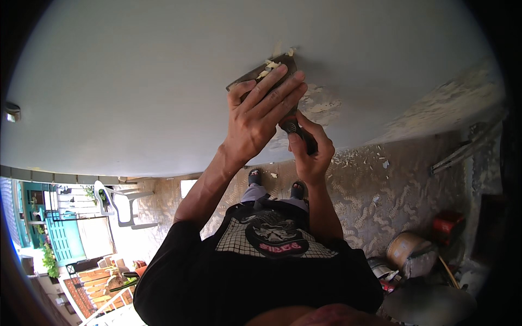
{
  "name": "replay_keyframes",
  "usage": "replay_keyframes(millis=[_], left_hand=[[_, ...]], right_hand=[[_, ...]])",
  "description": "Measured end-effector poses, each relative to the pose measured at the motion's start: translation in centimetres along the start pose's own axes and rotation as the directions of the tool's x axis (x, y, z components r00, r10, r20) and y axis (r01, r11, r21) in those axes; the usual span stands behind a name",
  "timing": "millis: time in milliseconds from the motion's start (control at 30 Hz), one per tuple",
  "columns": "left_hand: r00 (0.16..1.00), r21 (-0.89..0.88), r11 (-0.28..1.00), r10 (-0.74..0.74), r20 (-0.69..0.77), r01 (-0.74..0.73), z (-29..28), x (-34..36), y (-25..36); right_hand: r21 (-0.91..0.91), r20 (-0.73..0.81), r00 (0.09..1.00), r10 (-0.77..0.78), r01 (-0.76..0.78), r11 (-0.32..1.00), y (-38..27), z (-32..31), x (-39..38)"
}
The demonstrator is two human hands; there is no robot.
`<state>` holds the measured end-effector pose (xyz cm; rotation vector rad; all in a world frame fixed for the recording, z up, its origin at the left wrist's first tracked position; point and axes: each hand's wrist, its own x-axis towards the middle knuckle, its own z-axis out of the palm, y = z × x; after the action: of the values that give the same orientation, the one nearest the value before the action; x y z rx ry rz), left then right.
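Note:
My right hand (315,149) is wrapped round the dark handle of a wide-bladed scraper (289,61). Its flat metal blade lies against the grey painted wall (163,70). My left hand (256,114) rests on the blade with its fingers stretched out flat, pressing it and hiding much of it. Curled pale paint flakes (267,69) sit on the blade by my left fingertips. Just right of the blade, the paint is gone from a rough patch (322,103) of the wall.
A larger peeled area (446,103) spreads along the wall at the right. Paint chips lie on the patterned floor (375,201) near my sandalled feet. A white plastic chair (128,204) stands at the left. Buckets (410,252) and a red container (448,227) are at lower right.

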<state>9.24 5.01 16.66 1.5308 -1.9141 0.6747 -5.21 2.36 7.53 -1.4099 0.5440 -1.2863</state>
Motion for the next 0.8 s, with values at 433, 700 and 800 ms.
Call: replay_keyframes(millis=[433, 700, 800], left_hand=[[1.000, 0.017, 1.000, 0.010, -0.018, -0.010, 1.9, -1.4, -0.7], [0.982, 0.040, 0.998, 0.055, -0.179, -0.049, -0.6, 4.6, -1.1], [0.991, -0.034, 0.999, 0.007, -0.135, -0.012, 0.6, 2.1, -0.6]], right_hand=[[-0.125, -0.023, 0.989, -0.149, 0.145, 0.982, -0.1, -0.4, 0.0], [-0.088, -0.001, 0.986, -0.169, 0.168, 0.982, -4.3, -0.3, 4.1], [-0.164, 0.003, 0.987, -0.158, 0.156, 0.974, -3.1, -0.8, 2.3]])
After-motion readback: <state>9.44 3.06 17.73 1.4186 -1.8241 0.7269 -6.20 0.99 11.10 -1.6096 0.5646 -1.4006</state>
